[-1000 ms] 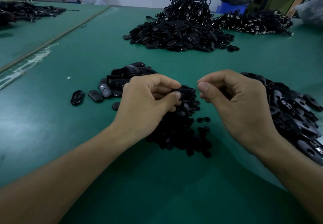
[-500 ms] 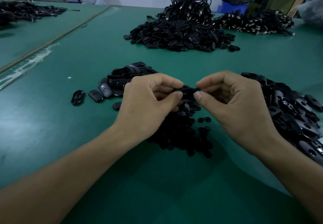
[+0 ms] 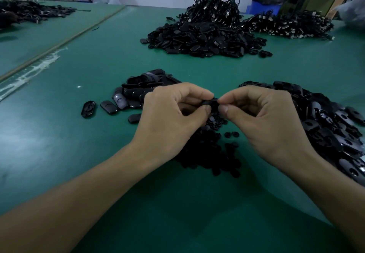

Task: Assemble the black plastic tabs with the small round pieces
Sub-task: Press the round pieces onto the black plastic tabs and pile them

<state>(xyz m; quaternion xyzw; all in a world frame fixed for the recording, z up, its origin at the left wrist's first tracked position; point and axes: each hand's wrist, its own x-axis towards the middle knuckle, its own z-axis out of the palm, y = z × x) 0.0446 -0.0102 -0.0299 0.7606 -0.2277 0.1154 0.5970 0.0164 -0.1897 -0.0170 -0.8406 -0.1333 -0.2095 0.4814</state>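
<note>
Pinching black tab (image 3: 209, 104) — left hand (image 3: 171, 118) fingers curled round it | right hand (image 3: 264, 120) fingers pinch its end

— Where were the hands?
— Mid-table (image 3: 98, 154): left hand (image 3: 169, 118) at nine, right hand (image 3: 264, 120) at three, a tab (image 3: 212, 103) between their fingertips.
— And the piles?
— The pieces (image 3: 209, 154) lay under the hands, at six. The right pile (image 3: 331, 130) lay at three, the left pile (image 3: 142, 86) at ten behind the left hand, the far heap (image 3: 201, 39) at twelve, and the cables (image 3: 286, 23) at one.
</note>
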